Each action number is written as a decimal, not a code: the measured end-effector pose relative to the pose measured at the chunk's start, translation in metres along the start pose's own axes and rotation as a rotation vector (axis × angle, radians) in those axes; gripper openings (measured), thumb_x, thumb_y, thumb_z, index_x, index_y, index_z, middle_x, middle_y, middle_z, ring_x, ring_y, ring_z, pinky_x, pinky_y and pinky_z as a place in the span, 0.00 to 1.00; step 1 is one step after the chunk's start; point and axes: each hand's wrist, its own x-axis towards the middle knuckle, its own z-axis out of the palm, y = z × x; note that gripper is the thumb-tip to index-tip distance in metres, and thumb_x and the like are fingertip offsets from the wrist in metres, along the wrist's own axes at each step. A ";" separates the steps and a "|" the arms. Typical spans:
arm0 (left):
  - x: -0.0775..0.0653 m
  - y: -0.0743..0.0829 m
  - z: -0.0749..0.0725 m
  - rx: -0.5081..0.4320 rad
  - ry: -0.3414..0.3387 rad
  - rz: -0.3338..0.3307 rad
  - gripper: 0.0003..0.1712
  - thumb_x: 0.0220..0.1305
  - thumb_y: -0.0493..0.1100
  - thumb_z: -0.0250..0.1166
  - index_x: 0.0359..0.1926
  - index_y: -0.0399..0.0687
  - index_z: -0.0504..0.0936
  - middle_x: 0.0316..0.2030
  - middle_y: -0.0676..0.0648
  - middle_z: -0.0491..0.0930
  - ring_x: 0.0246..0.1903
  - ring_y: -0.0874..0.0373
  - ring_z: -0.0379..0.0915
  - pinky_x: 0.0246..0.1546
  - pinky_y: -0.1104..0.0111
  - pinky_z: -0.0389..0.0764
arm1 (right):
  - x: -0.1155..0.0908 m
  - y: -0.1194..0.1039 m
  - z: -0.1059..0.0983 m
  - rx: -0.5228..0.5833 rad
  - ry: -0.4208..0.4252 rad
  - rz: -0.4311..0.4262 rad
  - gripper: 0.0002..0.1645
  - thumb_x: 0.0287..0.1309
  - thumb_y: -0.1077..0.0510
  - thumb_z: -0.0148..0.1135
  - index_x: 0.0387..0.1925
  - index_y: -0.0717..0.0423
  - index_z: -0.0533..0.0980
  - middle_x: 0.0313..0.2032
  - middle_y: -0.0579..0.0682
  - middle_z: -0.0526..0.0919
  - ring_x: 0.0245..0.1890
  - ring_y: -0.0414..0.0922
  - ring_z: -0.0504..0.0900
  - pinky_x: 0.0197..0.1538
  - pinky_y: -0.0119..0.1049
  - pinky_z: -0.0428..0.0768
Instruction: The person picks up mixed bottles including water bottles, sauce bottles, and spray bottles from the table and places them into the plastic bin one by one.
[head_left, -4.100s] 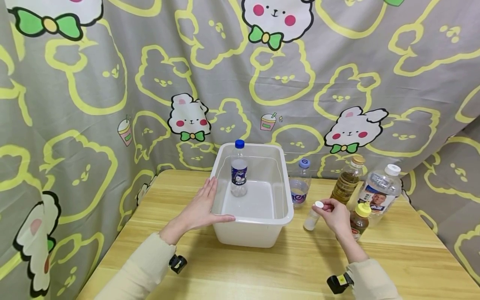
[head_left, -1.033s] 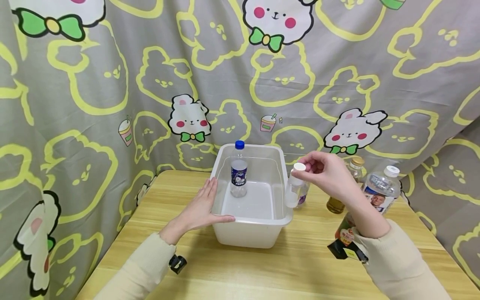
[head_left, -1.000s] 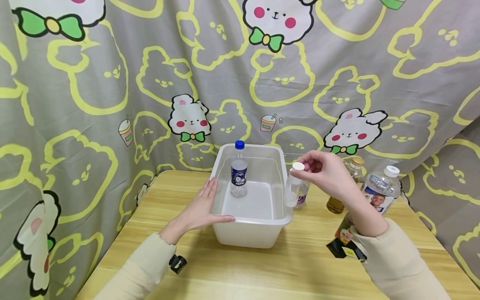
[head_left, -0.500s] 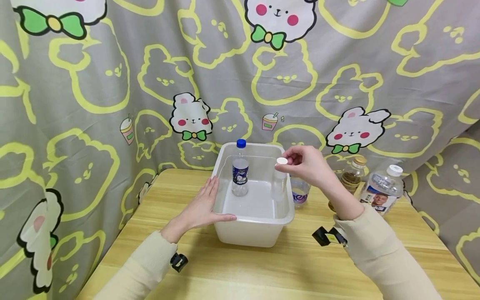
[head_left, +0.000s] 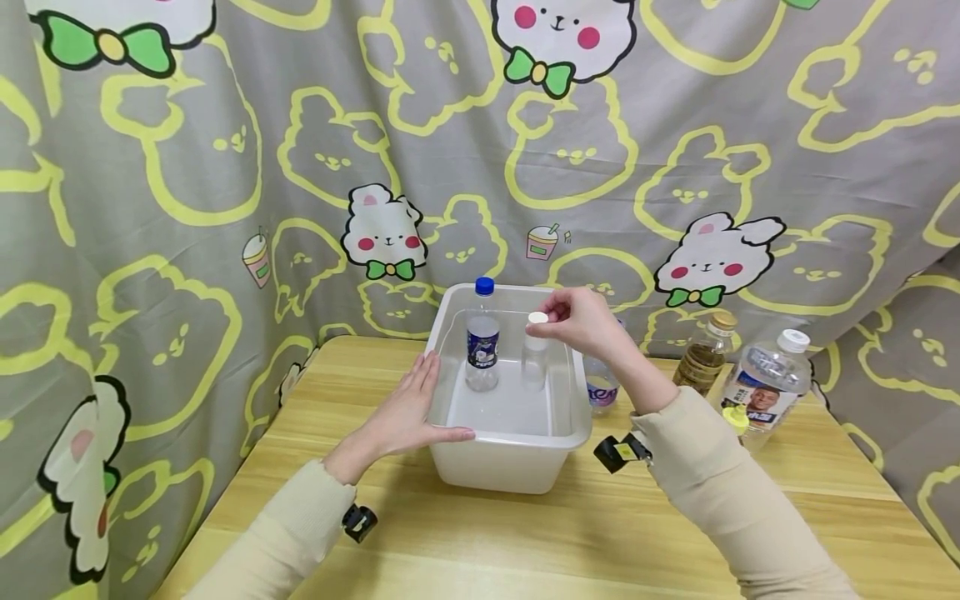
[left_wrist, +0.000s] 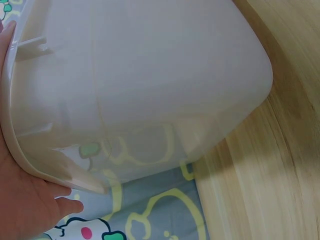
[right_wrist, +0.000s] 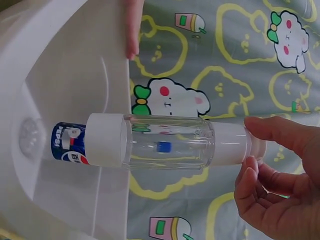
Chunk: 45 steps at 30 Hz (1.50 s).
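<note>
My right hand [head_left: 588, 323] pinches the white cap of a slim clear bottle [head_left: 535, 363] between thumb and fingers. The bottle hangs upright over the right half of the white plastic tub [head_left: 498, 468]. In the right wrist view, this bottle [right_wrist: 167, 142] shows clear walls and a white band at its base. A Pepsi bottle [head_left: 482, 346] with a blue cap stands in the tub's left half. My left hand [head_left: 401, 411] rests on the tub's near-left rim, fingers extended along the left side and thumb along the front. The left wrist view shows the tub's outer wall [left_wrist: 150, 75].
Right of the tub stands a clear bottle [head_left: 602, 393] with a purple label. Further right are an oil bottle [head_left: 701, 362] with a gold cap and a large clear bottle [head_left: 768, 379]. A yellow cap [head_left: 738, 418] shows behind the right sleeve. A patterned curtain [head_left: 465, 167] hangs behind the table.
My right hand has taken the slim bottle from the table, lifted it over the tub's right rim and carried it left above the inside. My left hand has stayed at the rim.
</note>
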 end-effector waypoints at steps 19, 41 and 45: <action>0.001 -0.001 -0.001 -0.004 -0.010 -0.003 0.72 0.36 0.81 0.51 0.66 0.32 0.40 0.66 0.36 0.36 0.65 0.49 0.27 0.63 0.58 0.40 | 0.032 0.000 0.025 0.024 -0.088 0.108 0.15 0.37 0.59 0.70 0.28 0.63 0.76 0.18 0.47 0.74 0.17 0.38 0.72 0.23 0.28 0.73; 0.001 -0.001 0.001 0.006 -0.008 -0.007 0.72 0.36 0.82 0.49 0.66 0.32 0.41 0.66 0.36 0.37 0.65 0.47 0.29 0.63 0.58 0.40 | 0.058 0.012 0.052 -0.008 -0.114 0.271 0.14 0.36 0.57 0.72 0.22 0.59 0.75 0.17 0.46 0.75 0.15 0.38 0.74 0.25 0.30 0.78; 0.000 -0.001 0.001 0.003 -0.013 -0.011 0.71 0.36 0.82 0.50 0.66 0.32 0.40 0.66 0.37 0.37 0.65 0.48 0.28 0.63 0.57 0.40 | 0.061 0.016 0.056 0.025 -0.114 0.299 0.13 0.37 0.59 0.72 0.22 0.60 0.75 0.19 0.47 0.74 0.15 0.38 0.73 0.28 0.32 0.79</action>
